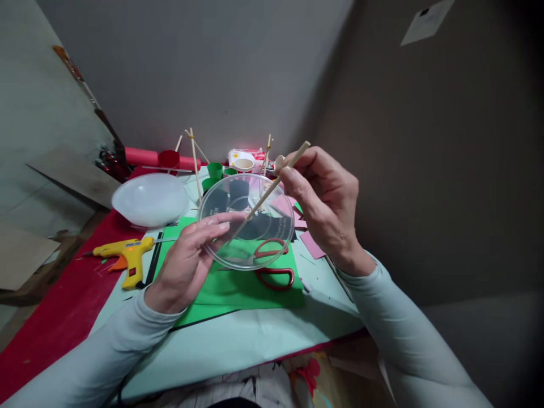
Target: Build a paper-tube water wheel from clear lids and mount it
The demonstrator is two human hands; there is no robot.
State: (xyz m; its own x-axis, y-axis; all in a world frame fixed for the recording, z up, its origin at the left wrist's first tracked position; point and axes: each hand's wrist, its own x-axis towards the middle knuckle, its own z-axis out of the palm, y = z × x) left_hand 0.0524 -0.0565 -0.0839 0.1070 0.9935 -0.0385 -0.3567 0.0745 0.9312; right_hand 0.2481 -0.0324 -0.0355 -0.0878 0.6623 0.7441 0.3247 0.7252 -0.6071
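Observation:
My left hand (187, 258) holds a clear plastic round lid (249, 243) by its left rim, lifted above the table and tilted toward me. My right hand (325, 204) pinches a thin wooden stick (276, 181) near its upper end. The stick slants down to the left and its lower tip meets the middle of the lid, close to my left fingertips. Red-handled scissors (274, 266) lie on a green sheet (238, 286) beneath the lid, partly seen through the plastic.
A yellow glue gun (127, 255) lies at the left on the pale table cover (238, 340). A white bowl (149, 199) sits upside down behind it. Green cups (215, 170), upright stick frames (194, 161), a red roll (142, 156) and pink paper scraps (312, 245) stand farther back.

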